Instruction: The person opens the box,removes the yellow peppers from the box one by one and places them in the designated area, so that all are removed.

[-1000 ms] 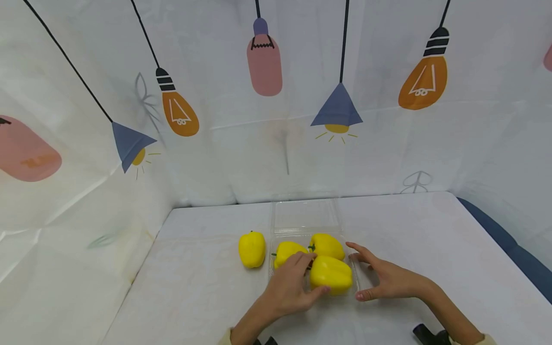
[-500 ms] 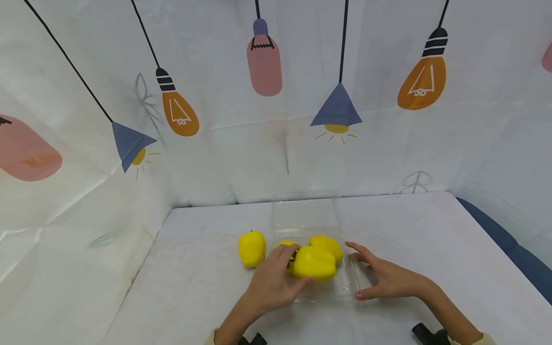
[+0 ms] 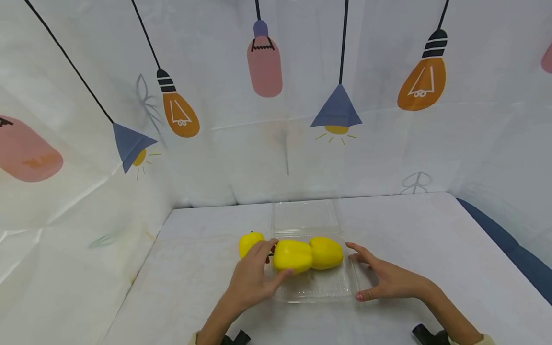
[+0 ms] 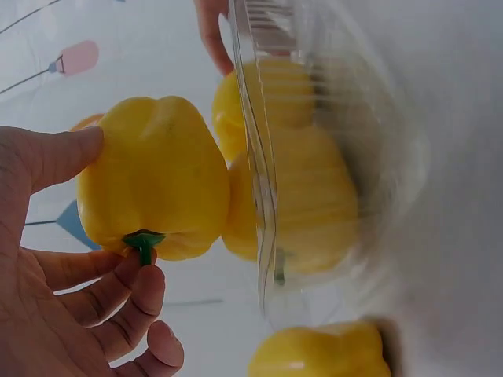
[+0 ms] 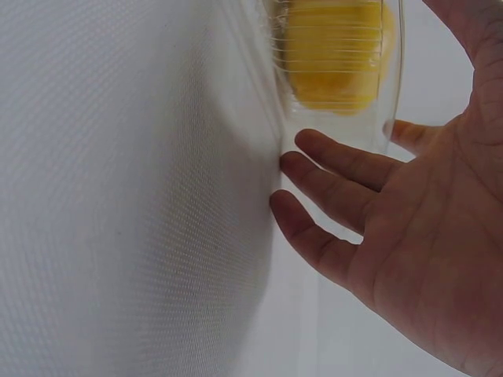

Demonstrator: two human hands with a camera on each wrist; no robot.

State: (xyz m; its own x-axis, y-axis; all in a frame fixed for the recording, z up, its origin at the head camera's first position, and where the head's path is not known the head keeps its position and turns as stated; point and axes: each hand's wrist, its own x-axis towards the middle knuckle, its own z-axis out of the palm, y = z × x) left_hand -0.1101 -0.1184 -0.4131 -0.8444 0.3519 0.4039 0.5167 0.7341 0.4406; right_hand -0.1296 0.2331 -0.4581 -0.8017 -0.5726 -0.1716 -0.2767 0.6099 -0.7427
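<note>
My left hand [image 3: 254,278] grips a yellow bell pepper [image 3: 292,256] between thumb and fingers, over the left part of a clear plastic clamshell container [image 3: 315,290]. In the left wrist view, this bell pepper is above the container's rim, its green stem by the fingers. Another bell pepper [image 3: 326,252] sits inside. A further one [image 4: 302,200] lies inside too, hidden behind the held one in the head view. Outside, on the left, stands a bell pepper [image 3: 249,242], partly covered by my left hand. My right hand [image 3: 390,278] rests with spread fingers at the container's right side.
The container's clear lid [image 3: 306,215] lies folded back towards the wall. A white cloth covers the table [image 3: 198,273]. Behind it hangs a white curtain [image 3: 224,158] printed with lamps, and a dark blue piece [image 3: 496,230] shows beyond the right edge.
My left hand has carried the bell pepper leftwards across the container, so it now covers another one. The right hand and container have stayed in place.
</note>
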